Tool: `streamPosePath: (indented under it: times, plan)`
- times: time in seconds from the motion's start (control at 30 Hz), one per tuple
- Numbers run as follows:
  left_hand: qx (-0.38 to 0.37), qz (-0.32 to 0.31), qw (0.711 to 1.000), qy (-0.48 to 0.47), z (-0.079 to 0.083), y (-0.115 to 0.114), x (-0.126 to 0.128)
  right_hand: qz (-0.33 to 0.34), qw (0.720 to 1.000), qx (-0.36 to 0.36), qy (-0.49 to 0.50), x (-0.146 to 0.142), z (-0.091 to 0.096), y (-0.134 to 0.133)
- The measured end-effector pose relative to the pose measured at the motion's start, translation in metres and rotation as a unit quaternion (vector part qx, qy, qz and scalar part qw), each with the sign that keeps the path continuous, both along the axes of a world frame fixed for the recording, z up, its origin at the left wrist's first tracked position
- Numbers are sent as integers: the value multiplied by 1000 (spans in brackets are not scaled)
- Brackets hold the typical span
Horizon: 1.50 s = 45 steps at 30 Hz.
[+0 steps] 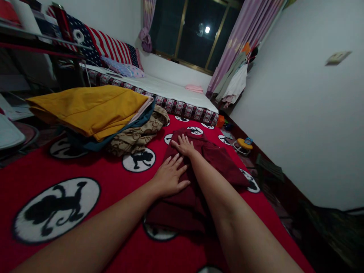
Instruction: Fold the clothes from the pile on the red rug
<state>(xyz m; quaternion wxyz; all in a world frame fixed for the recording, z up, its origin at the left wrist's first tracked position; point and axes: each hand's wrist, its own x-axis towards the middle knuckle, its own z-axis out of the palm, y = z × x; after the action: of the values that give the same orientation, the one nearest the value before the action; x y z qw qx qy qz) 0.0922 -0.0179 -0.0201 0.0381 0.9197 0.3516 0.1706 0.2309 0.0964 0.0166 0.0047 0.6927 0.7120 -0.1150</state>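
A dark red garment lies spread on a bright red blanket printed with white ovals and black monkey figures. My left hand rests palm down on the garment's left part, fingers spread. Farther up the cloth, my right hand lies flat, its fingers apart too. Neither hand holds anything. My right forearm crosses over the garment and hides part of it. Left of the hands sits a pile of clothes, with a yellow garment on top, a teal one below and a brown patterned one beside it.
Behind the blanket stands a bed with a white top, under a window. A desk with a red can is at the left. Along the right wall are a yellow-topped stool and hanging clothes.
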Motion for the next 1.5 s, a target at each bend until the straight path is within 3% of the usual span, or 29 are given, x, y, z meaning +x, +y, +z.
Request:
streamPosePath:
  times: [0.13, 0.27, 0.37, 0.47, 0.53, 0.63, 0.7, 0.83, 0.97, 1.1, 1.17, 1.2, 1.23, 1.3, 1.37, 1.43, 1.5]
  plan:
    - [13, 2, 1000, -6, -2, 1, 0, 113, 992, -52, 25, 11, 15, -48]
    - [20, -4, 1000, -23, -6, 3, 1, 152, 967, -37, 202, 34, 30, -115]
    - [27, -8, 999, -39, -8, 3, 1, 67, 932, 28, 356, 67, 39, -162]
    - [33, -9, 999, -36, -8, 3, 1, -63, 921, 178, 341, 115, 43, -192]
    - [34, -10, 999, -31, -7, 3, 1, -97, 940, 231, 232, 149, 41, -203]
    - [29, -8, 999, -27, -6, 2, 0, -113, 978, 171, 38, 186, 31, -213]
    - [26, -7, 999, -24, -4, 2, 0, -117, 984, 132, -30, 198, 22, -215]
    - [28, -7, 999, -20, -3, 1, 0, -193, 967, 165, 12, 211, 12, -209]
    - [26, -4, 999, -31, -4, 1, 0, -253, 937, 239, 39, 221, 23, -194]
    - [16, -15, 997, -74, -3, 2, -2, -271, 885, 373, 59, 195, 53, -169]
    - [21, -42, 991, -128, 1, 1, -4, -202, 856, 466, 97, 157, 70, -158]
    - [28, -59, 985, -161, 4, 0, -5, -141, 855, 485, 115, 134, 77, -153]
    - [36, -74, 978, -192, 8, -1, -7, -69, 870, 469, 136, 110, 84, -151]
    - [52, -86, 966, -238, 14, -3, -10, 94, 912, 358, 178, 67, 92, -151]
    - [62, -71, 961, -261, 18, -5, -12, 179, 906, 308, 229, 40, 91, -160]
    - [63, -43, 960, -271, 19, -6, -13, 173, 893, 314, 271, 31, 83, -178]
    - [58, -18, 960, -275, 19, -6, -13, 116, 900, 322, 271, 36, 67, -201]
